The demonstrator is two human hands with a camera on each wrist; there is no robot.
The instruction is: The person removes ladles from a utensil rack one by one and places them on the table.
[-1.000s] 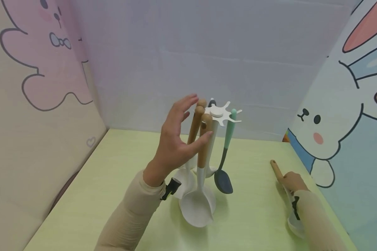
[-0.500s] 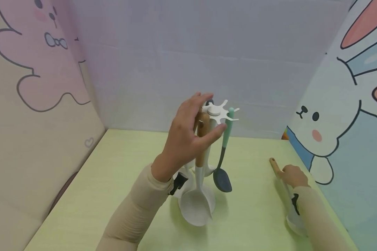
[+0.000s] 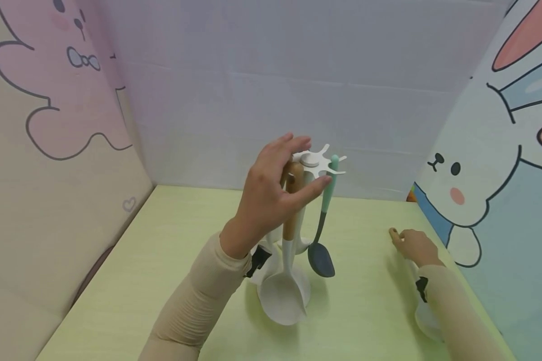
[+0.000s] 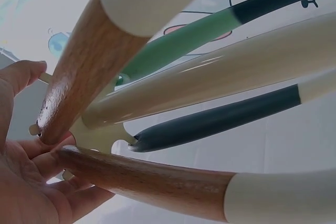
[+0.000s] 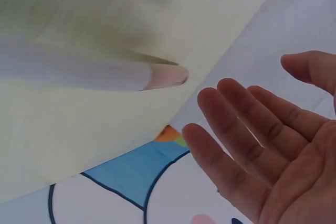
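Observation:
In the head view my left hand [image 3: 271, 188] holds the top of a white utensil rack [image 3: 310, 159], thumb and fingers spread round its hooked crown. A white ladle with a wooden handle [image 3: 284, 296] hangs in front. On the right hangs a dark spoon-shaped utensil [image 3: 320, 259] with a green handle. The left wrist view shows a dark handle [image 4: 215, 121] and wooden handles close to my fingers. My right hand [image 3: 417, 246] is over a white, wooden-handled utensil [image 3: 428, 321] on the table. The right wrist view shows its fingers loosely extended, apart from the handle [image 5: 168, 75].
The pale yellow-green table [image 3: 162, 271] stretches round the rack. A pale wall [image 3: 271, 90] stands behind, with cartoon-printed walls on the left and right [image 3: 469, 195]. The right-hand utensil lies near the table's right edge.
My left hand has moved right onto the rack's crown and stayed there for the last half second. My right hand has shifted up along the utensil toward its handle end.

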